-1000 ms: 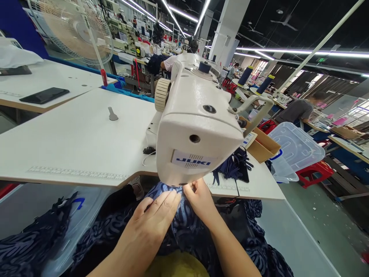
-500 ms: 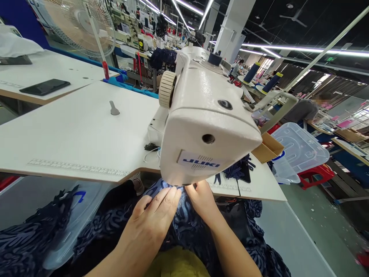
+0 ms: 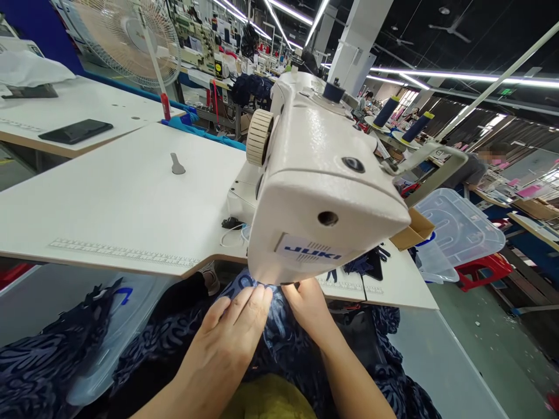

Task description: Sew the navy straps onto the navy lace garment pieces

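A cream JUKI sewing machine [image 3: 314, 192] fills the middle of the view, its head hiding the needle. Under its near end lies dark blue patterned fabric [image 3: 262, 326]. My left hand [image 3: 227, 343] rests flat on that fabric with the fingers stretched out toward the machine. My right hand [image 3: 305, 305] is just to the right of it, fingers curled and pinching the fabric edge beneath the machine head; the fingertips are partly hidden. More of the same fabric hangs at lower left [image 3: 39, 366] and lower right [image 3: 393, 384].
The white sewing table [image 3: 109, 198] spreads left, with a small grey knob [image 3: 177, 164]. A black phone [image 3: 75, 131] and a fan [image 3: 131, 41] stand at far left. A cardboard box [image 3: 413, 230], clear plastic bin [image 3: 458, 224] and red stool [image 3: 483, 269] are right. Other people work beyond.
The view has drifted slightly, so the machine sits a little lower and further right. Both hands stay on the fabric under the machine head, shifted a touch forward.
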A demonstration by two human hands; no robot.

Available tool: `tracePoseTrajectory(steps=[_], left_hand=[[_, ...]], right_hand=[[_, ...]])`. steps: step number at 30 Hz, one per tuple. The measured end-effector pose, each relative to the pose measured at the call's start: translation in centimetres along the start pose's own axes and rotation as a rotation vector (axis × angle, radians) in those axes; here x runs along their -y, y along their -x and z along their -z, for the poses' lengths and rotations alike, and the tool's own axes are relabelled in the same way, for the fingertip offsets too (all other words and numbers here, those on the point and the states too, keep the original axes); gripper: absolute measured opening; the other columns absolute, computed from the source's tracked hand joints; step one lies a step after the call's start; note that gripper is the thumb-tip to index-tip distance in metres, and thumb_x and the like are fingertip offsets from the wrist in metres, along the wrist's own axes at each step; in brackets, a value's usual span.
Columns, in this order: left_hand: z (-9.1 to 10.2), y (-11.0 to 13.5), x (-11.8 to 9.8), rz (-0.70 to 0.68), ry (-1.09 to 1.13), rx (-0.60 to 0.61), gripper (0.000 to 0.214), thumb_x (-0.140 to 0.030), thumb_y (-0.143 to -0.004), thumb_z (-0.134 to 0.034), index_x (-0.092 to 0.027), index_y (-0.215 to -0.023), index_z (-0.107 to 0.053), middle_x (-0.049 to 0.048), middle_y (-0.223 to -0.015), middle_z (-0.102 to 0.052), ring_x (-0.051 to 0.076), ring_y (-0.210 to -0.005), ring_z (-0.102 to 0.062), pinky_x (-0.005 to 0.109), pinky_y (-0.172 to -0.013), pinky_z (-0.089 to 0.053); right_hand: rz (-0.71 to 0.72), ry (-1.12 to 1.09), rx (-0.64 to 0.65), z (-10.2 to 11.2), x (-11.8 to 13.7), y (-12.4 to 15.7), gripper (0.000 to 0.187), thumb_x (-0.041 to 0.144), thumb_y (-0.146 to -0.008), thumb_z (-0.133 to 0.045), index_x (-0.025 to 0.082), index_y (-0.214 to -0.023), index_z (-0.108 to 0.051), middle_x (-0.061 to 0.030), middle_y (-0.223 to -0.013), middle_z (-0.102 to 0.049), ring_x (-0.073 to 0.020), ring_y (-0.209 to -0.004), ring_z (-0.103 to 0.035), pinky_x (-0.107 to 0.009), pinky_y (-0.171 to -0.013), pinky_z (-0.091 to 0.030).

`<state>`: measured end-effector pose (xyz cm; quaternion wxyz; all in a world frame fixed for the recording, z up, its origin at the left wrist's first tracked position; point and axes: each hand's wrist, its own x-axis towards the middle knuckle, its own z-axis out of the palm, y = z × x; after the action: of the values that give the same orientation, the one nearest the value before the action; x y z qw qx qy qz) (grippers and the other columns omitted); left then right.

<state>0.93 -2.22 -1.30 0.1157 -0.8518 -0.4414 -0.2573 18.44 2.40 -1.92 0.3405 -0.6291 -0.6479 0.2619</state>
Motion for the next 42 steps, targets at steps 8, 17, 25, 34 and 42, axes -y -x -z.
tracePoseTrajectory(steps=[8, 17, 25, 34, 42], left_hand=[[-0.1, 0.3, 1.0, -0.037, 0.043, -0.004, 0.042, -0.015, -0.093, -0.032, -0.02, -0.128, -0.055, 0.0049, -0.123, -0.064, 0.018, -0.112, -0.056, 0.033, -0.096, -0.032], [-0.9, 0.0, 0.7, -0.059, 0.109, -0.085, 0.041, -0.014, -0.096, -0.027, -0.019, -0.12, -0.059, 0.0051, -0.118, -0.067, 0.018, -0.108, -0.058, 0.034, -0.096, -0.033], [-0.9, -0.3, 0.7, -0.135, 0.041, -0.045, 0.044, -0.007, -0.092, -0.026, -0.013, -0.12, -0.059, 0.0081, -0.12, -0.065, 0.02, -0.11, -0.056, 0.037, -0.099, -0.034], [1.2, 0.4, 1.5, -0.214, 0.192, -0.074, 0.034, -0.021, -0.085, -0.045, -0.017, -0.114, -0.062, 0.0067, -0.11, -0.067, 0.021, -0.101, -0.059, 0.034, -0.095, -0.038], [0.0, 0.3, -0.1, 0.057, 0.93, 0.234, 0.051, -0.043, -0.081, -0.063, -0.029, -0.127, -0.05, 0.0005, -0.111, -0.069, 0.019, -0.092, -0.069, 0.024, -0.078, -0.058]], right_hand=[[0.01, -0.029, -0.018, -0.3, -0.1, 0.1, 0.007, 0.018, -0.081, -0.049, 0.021, -0.078, -0.054, 0.0034, -0.059, -0.052, -0.0172, -0.061, -0.054, -0.027, -0.065, -0.042], [0.065, -0.151, -0.028, -0.2, 0.0, 0.3, 0.011, 0.018, -0.086, -0.045, 0.02, -0.091, -0.055, 0.0043, -0.066, -0.055, -0.0144, -0.062, -0.053, -0.025, -0.068, -0.041], [0.075, -0.333, -0.01, -1.2, -3.5, 1.1, 0.024, 0.04, -0.094, -0.043, 0.019, -0.09, -0.054, 0.0029, -0.073, -0.05, -0.0134, -0.069, -0.049, -0.025, -0.068, -0.041], [-0.207, -0.718, 0.472, 0.0, -7.3, 3.7, 0.052, 0.068, -0.078, -0.055, 0.016, -0.076, -0.056, 0.0031, -0.065, -0.05, -0.0094, -0.056, -0.044, -0.022, -0.055, -0.038], [0.464, -0.365, 0.248, 3.4, 2.4, 6.3, 0.019, 0.04, -0.086, -0.063, 0.022, -0.09, -0.065, -0.0013, -0.091, -0.066, -0.0125, -0.087, -0.059, -0.021, -0.08, -0.046]])
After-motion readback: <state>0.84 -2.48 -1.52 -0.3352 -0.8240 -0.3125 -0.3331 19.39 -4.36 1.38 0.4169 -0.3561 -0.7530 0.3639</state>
